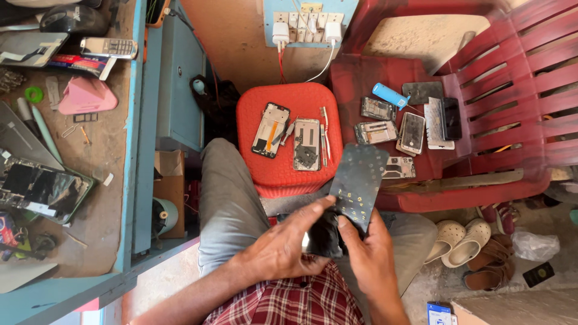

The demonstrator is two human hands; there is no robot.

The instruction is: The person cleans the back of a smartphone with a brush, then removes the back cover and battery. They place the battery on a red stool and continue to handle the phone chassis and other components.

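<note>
My left hand (283,244) and my right hand (370,250) meet over my lap. Both hold a dark flat phone panel (356,183) that tilts up and away from me, its inner face dotted with small yellowish marks. My left thumb lies across the lower end of the panel, where something dark is bunched between my hands; what it is I cannot tell. Just beyond my knees stands a red plastic stool (289,171) with an opened phone frame (271,129), a second phone body (306,144) and thin metal tools (325,135) on it.
A red plastic chair (481,78) at the right carries several dismantled phones and a blue cylinder (389,95). A blue workbench (129,180) at the left holds a broken phone (42,189), a pink object and clutter. Wall sockets with chargers (304,27) sit ahead; sandals (463,241) lie at the right.
</note>
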